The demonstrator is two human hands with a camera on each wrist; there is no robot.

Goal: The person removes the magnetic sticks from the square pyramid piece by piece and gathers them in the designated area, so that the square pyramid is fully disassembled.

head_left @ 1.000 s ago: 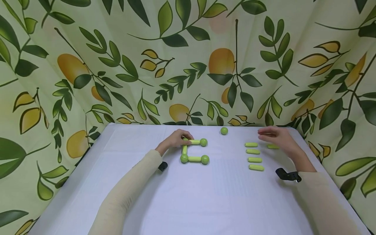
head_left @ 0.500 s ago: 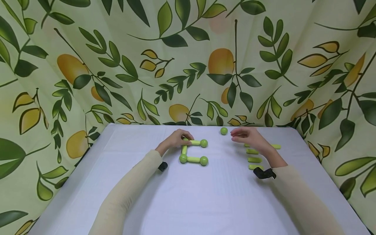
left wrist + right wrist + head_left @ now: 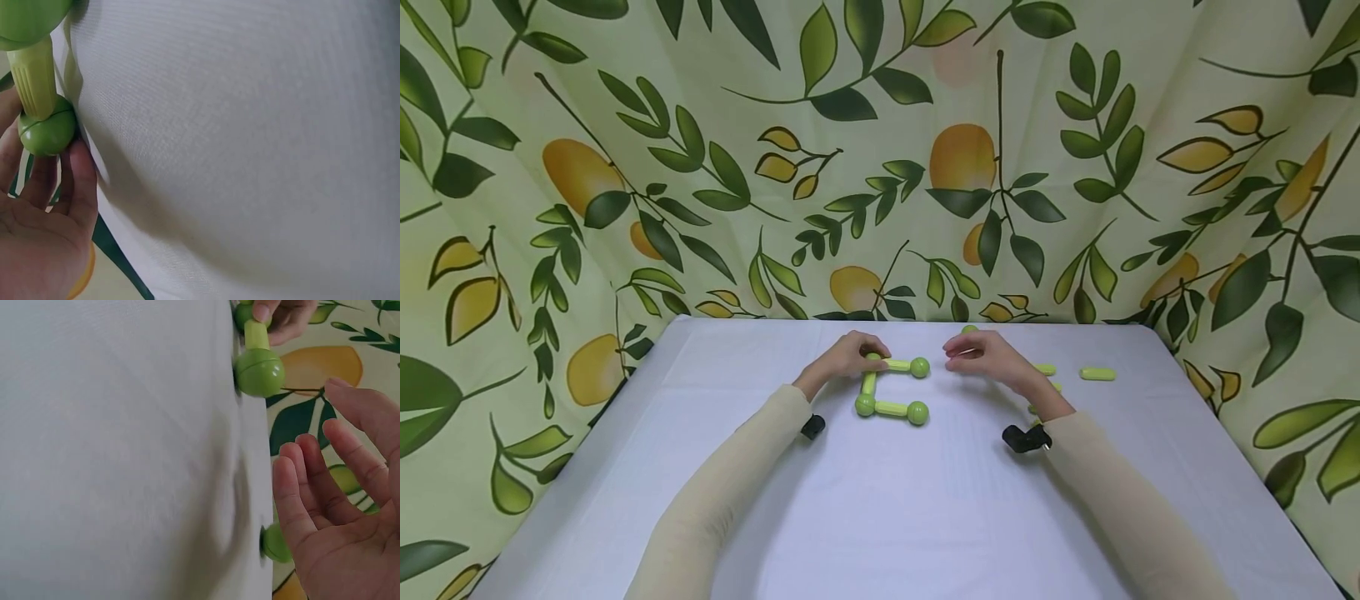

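Note:
A C-shaped frame of light-green rods [image 3: 892,409] and green balls [image 3: 917,412] lies on the white table. My left hand [image 3: 850,356] grips the ball [image 3: 47,132] at its far left corner, thumb and fingers around it. To the right of the frame's far right ball [image 3: 920,367], my right hand [image 3: 988,357] hovers with relaxed, slightly bent fingers. Nothing is between those fingers in the right wrist view. A loose green ball [image 3: 970,328] sits just behind the right hand and is mostly covered by it in the head view.
Several loose light-green rods [image 3: 1045,368] lie beyond the right wrist, partly hidden by it. Another rod [image 3: 1097,374] lies farther right. A leaf-and-fruit patterned curtain [image 3: 880,167] hangs along the back edge of the white table [image 3: 880,517].
From above the rods at right, my right hand has swept left past the loose ball toward the frame. The left hand keeps its hold, and the frame has shifted barely.

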